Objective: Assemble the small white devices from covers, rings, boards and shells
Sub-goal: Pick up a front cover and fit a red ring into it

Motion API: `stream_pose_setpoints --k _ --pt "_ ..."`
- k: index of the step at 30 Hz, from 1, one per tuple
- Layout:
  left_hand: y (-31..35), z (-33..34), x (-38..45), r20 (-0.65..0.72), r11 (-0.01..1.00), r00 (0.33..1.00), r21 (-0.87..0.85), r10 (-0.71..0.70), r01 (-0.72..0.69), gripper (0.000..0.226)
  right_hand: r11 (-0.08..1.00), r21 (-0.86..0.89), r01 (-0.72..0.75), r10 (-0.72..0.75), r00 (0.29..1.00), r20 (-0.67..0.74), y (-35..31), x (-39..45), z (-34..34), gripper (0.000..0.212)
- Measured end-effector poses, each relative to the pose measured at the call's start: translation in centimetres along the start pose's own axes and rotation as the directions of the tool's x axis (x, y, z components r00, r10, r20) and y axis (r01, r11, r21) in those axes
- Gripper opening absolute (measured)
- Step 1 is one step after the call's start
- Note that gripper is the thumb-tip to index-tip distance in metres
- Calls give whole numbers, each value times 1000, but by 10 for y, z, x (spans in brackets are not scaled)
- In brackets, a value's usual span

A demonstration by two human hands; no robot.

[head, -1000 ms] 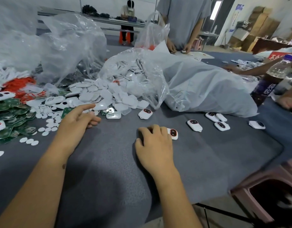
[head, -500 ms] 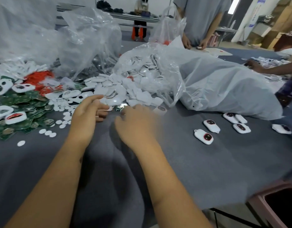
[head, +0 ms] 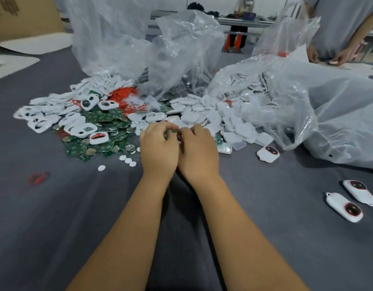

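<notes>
My left hand [head: 159, 148] and my right hand [head: 199, 153] meet at the near edge of the parts heap, fingers curled round a small part held between them. A green edge shows between the fingertips; the rest is hidden. Green boards [head: 101, 136] lie to the left, with white covers [head: 55, 117] beyond them and red rings [head: 124, 97] further back. White shells [head: 223, 114] spill from a clear bag behind my right hand. Small white discs [head: 126, 160] lie beside my left wrist. Finished white devices [head: 345, 206] lie at the right.
Big clear plastic bags [head: 181, 59] stand behind the heap and a white bag [head: 338, 114] fills the right. One finished device [head: 268, 153] and a loose shell [head: 225, 148] lie right of my hands. A red ring [head: 37, 177] lies alone at left. Another person [head: 338, 28] stands at the far right.
My right hand left the finished device at the right and came over to my left hand at the heap. Both hands now close together on a small part. My head turned left.
</notes>
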State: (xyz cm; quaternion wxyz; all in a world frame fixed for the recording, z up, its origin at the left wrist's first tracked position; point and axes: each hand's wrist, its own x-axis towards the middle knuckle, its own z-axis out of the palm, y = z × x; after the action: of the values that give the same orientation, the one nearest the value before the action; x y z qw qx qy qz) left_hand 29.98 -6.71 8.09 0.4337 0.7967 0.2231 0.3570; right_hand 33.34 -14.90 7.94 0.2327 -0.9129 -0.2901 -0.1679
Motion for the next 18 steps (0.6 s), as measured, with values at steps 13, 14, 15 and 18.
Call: stream_pose_setpoints --k 13,14,15,18 --pt "-48 -88 51 -122 757 948 576 -294 309 46 999 15 42 -43 996 72 -4 -1 3 26" --pt "-52 -90 51 -128 765 956 576 -264 288 43 999 16 36 -37 997 73 -4 -1 3 26" --pt "-54 -90 50 -140 784 967 567 -212 254 40 999 15 34 -35 997 74 -4 -1 4 25" --pt "-57 -87 46 -205 859 978 492 -41 139 38 999 17 40 -41 996 73 -4 -1 5 25"
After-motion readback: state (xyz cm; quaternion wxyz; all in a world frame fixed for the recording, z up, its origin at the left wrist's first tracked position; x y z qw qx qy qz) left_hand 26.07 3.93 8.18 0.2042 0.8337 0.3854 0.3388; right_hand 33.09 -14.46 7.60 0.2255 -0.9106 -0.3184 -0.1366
